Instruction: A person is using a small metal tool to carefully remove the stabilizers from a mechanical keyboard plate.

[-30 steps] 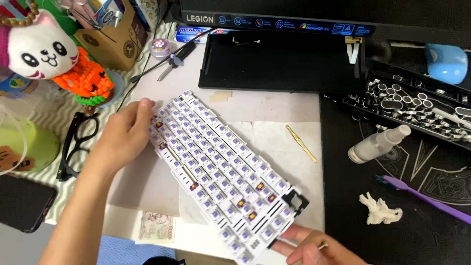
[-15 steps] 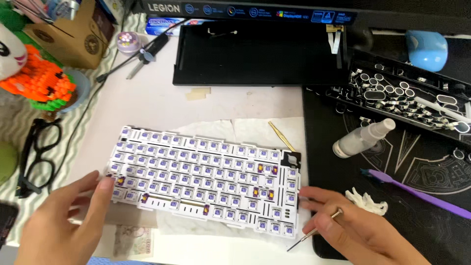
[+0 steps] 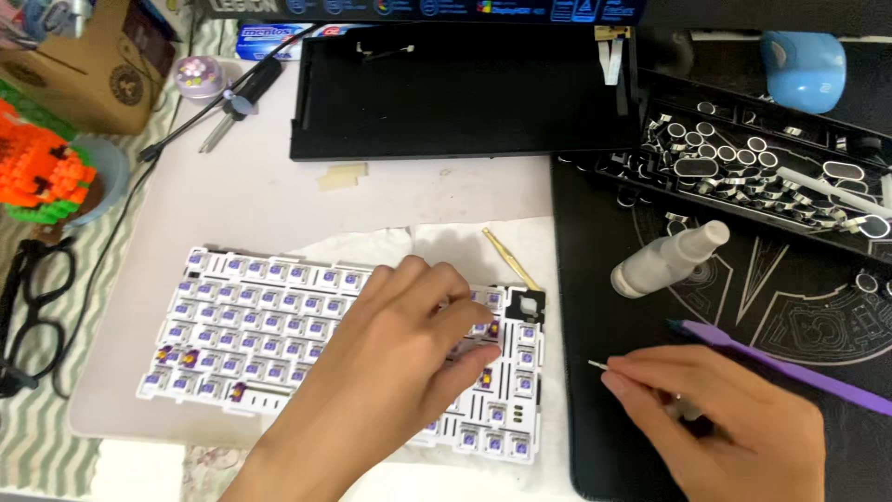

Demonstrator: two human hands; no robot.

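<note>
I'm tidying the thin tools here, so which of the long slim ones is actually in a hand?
The thin pale stick pinched in the right hand. The gold tweezers lie loose above the keyboard plate, and the purple tool lies on the black mat.

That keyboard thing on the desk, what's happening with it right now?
A person is working on a bare white keyboard plate full of purple switches, with no keycaps on it. It lies flat on a paper towel. The left hand rests on the plate's right half, fingertips over the switches there. The right hand sits off on the black desk mat, pinching a thin pointed tool. The empty black keyboard case lies behind, and a small white bottle is on its side nearby.
</note>
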